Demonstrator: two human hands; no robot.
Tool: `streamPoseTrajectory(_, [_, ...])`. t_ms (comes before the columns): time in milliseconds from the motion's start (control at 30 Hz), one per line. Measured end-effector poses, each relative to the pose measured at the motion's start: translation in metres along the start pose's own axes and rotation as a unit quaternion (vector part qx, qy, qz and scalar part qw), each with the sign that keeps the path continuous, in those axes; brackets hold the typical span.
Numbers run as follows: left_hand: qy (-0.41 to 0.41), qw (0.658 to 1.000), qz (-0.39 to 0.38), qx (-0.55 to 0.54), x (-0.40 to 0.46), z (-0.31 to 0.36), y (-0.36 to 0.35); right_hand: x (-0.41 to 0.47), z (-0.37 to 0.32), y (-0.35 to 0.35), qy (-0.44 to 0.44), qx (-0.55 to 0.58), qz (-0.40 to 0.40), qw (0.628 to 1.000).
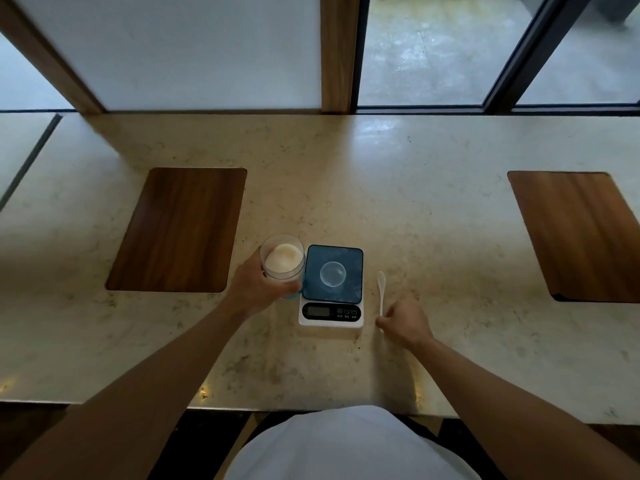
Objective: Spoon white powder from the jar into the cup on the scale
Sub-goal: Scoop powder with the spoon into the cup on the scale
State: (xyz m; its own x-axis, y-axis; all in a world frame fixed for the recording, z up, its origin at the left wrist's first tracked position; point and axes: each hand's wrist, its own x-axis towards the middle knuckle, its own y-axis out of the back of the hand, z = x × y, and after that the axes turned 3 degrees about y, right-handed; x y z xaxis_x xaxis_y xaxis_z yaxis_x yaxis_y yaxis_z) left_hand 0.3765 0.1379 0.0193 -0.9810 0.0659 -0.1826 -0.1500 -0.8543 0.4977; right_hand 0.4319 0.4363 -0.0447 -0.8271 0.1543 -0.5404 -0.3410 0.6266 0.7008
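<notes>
A clear jar holding white powder stands just left of the scale, and my left hand is wrapped around its side. The small scale has a blue plate and a dark display at the front. A small clear cup sits in the middle of the plate and looks empty. A white plastic spoon lies on the counter right of the scale, bowl end away from me. My right hand has its fingers curled at the spoon's handle end; whether it grips the handle is unclear.
The marble counter carries two wooden boards, one at the left and one at the far right. A window frame and glass run along the counter's far edge. My white shirt shows below the near edge.
</notes>
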Motion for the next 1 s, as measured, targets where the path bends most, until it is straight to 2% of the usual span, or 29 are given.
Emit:
streamPoseTrajectory(233, [0.009, 1.0, 0.01, 0.005, 0.003, 0.0, 0.007, -0.005, -0.016, 0.027, 0.053, 0.069, 0.09, 0.992])
streamPoseTrajectory(367, [0.005, 1.0, 0.008, 0.015, 0.004, 0.0, 0.01, -0.005, -0.038, 0.053, 0.133, 0.101, 0.128, 0.978])
streamPoseTrajectory(533, [-0.001, 0.999, 0.01, 0.033, 0.01, 0.001, 0.014, -0.01, -0.075, 0.078, 0.257, 0.084, 0.142, 0.952])
streamPoseTrajectory(733, [-0.005, 0.998, 0.016, 0.06, 0.014, 0.0, 0.019, -0.022, -0.11, 0.091, 0.329, 0.134, 0.157, 0.922])
streamPoseTrajectory(1000, [-0.033, 0.993, -0.004, 0.112, 0.016, 0.005, 0.018, -0.032, -0.132, 0.087, 0.422, 0.014, 0.125, 0.898])
